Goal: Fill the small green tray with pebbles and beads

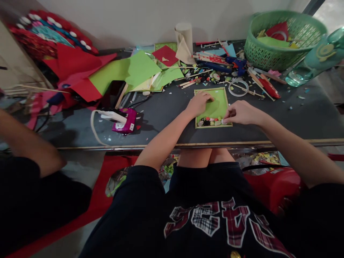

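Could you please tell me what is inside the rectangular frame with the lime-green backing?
Small multicoloured pebble-like pieces line the near edge of the frame. Whatever lies beneath the left hand and right hand cannot be seen.

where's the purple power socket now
In the head view, the purple power socket sits left of the left hand, beside the black phone, near the table's front edge.

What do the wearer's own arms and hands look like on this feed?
The left hand and right hand are ungloved. Both arms are bare below short dark sleeves, part of a dark shirt with plaid lettering edged in white.
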Motion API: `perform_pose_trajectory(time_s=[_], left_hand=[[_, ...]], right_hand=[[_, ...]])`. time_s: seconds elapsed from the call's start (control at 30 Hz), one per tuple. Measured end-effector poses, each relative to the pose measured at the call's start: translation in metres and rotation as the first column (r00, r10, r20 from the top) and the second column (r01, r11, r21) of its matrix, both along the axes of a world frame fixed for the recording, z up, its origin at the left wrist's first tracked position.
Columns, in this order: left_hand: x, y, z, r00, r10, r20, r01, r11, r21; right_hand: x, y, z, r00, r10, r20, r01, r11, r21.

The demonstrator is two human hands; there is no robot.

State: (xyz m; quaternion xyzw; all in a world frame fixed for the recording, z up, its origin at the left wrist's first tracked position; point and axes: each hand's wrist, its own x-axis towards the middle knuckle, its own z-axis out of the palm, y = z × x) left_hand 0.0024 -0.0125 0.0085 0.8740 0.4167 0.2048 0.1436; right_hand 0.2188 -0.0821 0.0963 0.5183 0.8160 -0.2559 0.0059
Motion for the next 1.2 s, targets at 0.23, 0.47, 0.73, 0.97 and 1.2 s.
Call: perform_pose_trajectory(time_s=[0.23, 0.47, 0.73, 0.97, 1.2], left_hand=[[0.000, -0.001, 0.001, 1.000, -0.003, 0.002, 0.003, 1.000, 0.020], [-0.008, -0.001, 0.007, 0.952, 0.203, 0.229, -0.232, 0.967, 0.109], [-0.023, 0.000, 0.018, 0.863, 0.426, 0.273, -0.457, 0.887, 0.061], [-0.025, 0.004, 0.014, 0.846, 0.498, 0.190, -0.509, 0.860, 0.014], [-0.026, 0.003, 0.014, 0.869, 0.494, 0.013, -0.492, 0.863, 0.114]], right_hand=[[-0.004, 0.000, 0.005, 0.997, 0.036, 0.064, -0.034, 0.999, -0.025], [0.006, 0.034, 0.000, 0.941, -0.339, -0.002, 0.328, 0.909, 0.257], [-0.012, 0.036, -0.024, 0.864, -0.462, 0.201, 0.391, 0.866, 0.311], [-0.017, 0.039, -0.025, 0.849, -0.483, 0.215, 0.378, 0.839, 0.392], [-0.021, 0.077, -0.032, 0.952, -0.303, 0.047, 0.253, 0.863, 0.437]])
